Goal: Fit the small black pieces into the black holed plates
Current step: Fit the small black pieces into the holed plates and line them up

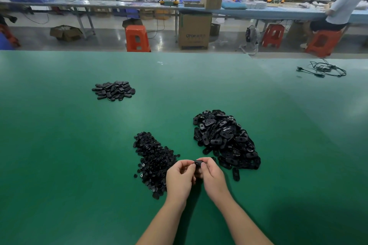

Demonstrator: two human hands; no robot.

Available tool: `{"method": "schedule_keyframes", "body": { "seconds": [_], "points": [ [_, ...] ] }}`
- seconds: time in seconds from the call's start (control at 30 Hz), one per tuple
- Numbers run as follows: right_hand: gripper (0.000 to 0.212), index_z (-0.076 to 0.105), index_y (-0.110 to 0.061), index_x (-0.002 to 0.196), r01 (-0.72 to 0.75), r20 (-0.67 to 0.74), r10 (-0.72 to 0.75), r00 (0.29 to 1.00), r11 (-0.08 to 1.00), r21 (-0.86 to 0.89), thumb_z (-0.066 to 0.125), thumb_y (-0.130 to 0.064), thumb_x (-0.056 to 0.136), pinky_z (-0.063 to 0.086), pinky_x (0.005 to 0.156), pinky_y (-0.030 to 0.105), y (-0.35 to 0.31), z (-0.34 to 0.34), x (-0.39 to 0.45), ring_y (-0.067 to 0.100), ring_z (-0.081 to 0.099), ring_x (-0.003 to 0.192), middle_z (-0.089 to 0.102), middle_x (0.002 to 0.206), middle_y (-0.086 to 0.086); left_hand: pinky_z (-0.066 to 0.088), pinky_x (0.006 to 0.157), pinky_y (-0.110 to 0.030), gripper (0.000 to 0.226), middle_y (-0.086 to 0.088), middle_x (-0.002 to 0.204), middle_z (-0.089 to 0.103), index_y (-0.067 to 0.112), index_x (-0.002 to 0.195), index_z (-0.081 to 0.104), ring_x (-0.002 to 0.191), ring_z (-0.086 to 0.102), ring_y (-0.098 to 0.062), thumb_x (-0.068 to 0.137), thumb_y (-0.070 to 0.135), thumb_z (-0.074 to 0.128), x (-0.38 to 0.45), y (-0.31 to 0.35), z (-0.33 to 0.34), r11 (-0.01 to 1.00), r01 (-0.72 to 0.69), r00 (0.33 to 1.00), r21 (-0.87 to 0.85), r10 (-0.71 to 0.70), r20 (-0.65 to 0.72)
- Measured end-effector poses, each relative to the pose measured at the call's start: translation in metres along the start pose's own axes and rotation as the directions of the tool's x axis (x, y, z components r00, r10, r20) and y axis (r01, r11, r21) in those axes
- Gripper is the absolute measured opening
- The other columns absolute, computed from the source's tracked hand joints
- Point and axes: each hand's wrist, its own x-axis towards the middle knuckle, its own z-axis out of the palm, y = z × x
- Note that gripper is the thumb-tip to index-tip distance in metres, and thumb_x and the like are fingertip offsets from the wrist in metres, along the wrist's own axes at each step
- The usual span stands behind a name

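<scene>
— What do you have on your feed?

— I see one green desk (79, 145) filling most of the view, with three black piles on it. The biggest is the pile of holed plates (225, 139), right of centre. Next is the pile of small pieces (153, 161), just left of the hands. The smallest, a heap of oval parts (114, 90), sits well apart toward the far left. I can't count the items within any pile. One loose plate (236, 174) lies just beside the big pile's near edge, and a single tangle of black cable (326, 68) rests at the far right.

— And the hands?

— Two, meeting between the near piles. My left hand (180, 180) and right hand (214, 177) both have fingers curled, pinching one black plate (198, 163) between their fingertips, held above the desk. Whether a small piece sits in it, I cannot tell.
</scene>
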Motion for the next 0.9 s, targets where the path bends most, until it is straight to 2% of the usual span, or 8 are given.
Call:
{"method": "schedule_keyframes", "body": {
  "seconds": [0.17,0.23,0.37,0.43,0.6,0.9],
  "points": [
    [0.020,0.061,-0.029,0.100,0.037,-0.009,-0.038,0.999,0.997,-0.066,0.045,-0.017,0.106,0.053,0.068,0.017,-0.002,0.002,-0.005,0.004,0.070,0.079,0.073,0.090,-0.019,0.051,0.053,-0.027,0.010,-0.008,0.058,0.066,0.010,0.085,0.074,0.050,0.056,-0.016,0.091,0.006,0.067,0.005,0.002,0.000,0.998,0.048,0.999,0.033,-0.048,-0.013],
    [0.020,0.060,-0.032,0.100,0.045,-0.016,-0.046,0.999,0.995,-0.093,0.046,-0.019,0.106,0.054,0.071,0.022,-0.001,0.002,-0.005,0.003,0.068,0.081,0.072,0.090,-0.020,0.051,0.051,-0.026,0.012,-0.008,0.058,0.066,0.012,0.081,0.074,0.048,0.057,-0.015,0.089,0.006,0.068,0.005,0.003,0.001,0.997,0.034,0.999,0.068,-0.033,-0.017],
    [0.020,0.061,-0.031,0.099,0.043,-0.034,-0.046,0.998,0.994,-0.103,0.048,-0.017,0.105,0.055,0.074,0.033,0.000,0.002,-0.004,0.006,0.067,0.080,0.072,0.086,-0.008,0.051,0.050,-0.027,0.014,-0.005,0.060,0.069,0.015,0.077,0.072,0.046,0.060,-0.013,0.087,0.006,0.068,0.005,0.006,0.008,0.982,-0.026,0.999,0.186,0.029,-0.015],
    [0.019,0.062,-0.029,0.100,0.044,-0.053,-0.050,0.997,0.994,-0.103,0.049,-0.015,0.104,0.055,0.077,0.033,0.001,0.003,-0.004,0.005,0.067,0.083,0.072,0.089,-0.006,0.052,0.049,-0.027,0.015,-0.003,0.061,0.070,0.015,0.076,0.071,0.046,0.061,-0.012,0.087,0.005,0.066,0.006,0.007,0.011,0.976,-0.042,0.998,0.213,0.050,-0.033],
    [0.017,0.062,-0.024,0.105,0.043,-0.077,-0.051,0.996,0.994,-0.100,0.049,-0.014,0.104,0.051,0.076,0.022,0.001,0.002,-0.003,-0.001,0.064,0.088,0.071,0.095,-0.009,0.053,0.049,-0.028,0.014,-0.004,0.060,0.069,0.013,0.076,0.068,0.045,0.062,-0.014,0.087,0.004,0.066,0.006,0.006,0.010,0.975,-0.030,0.997,0.218,0.046,-0.070],
    [0.018,0.061,-0.027,0.104,0.040,-0.069,-0.047,0.997,0.994,-0.105,0.049,-0.014,0.105,0.055,0.079,0.031,0.001,0.002,-0.002,0.006,0.066,0.087,0.071,0.094,-0.006,0.049,0.048,-0.024,0.017,-0.002,0.061,0.069,0.016,0.074,0.070,0.045,0.060,-0.012,0.089,0.007,0.068,0.010,0.003,0.008,0.976,-0.030,0.996,0.215,0.046,-0.074]
  ]
}}
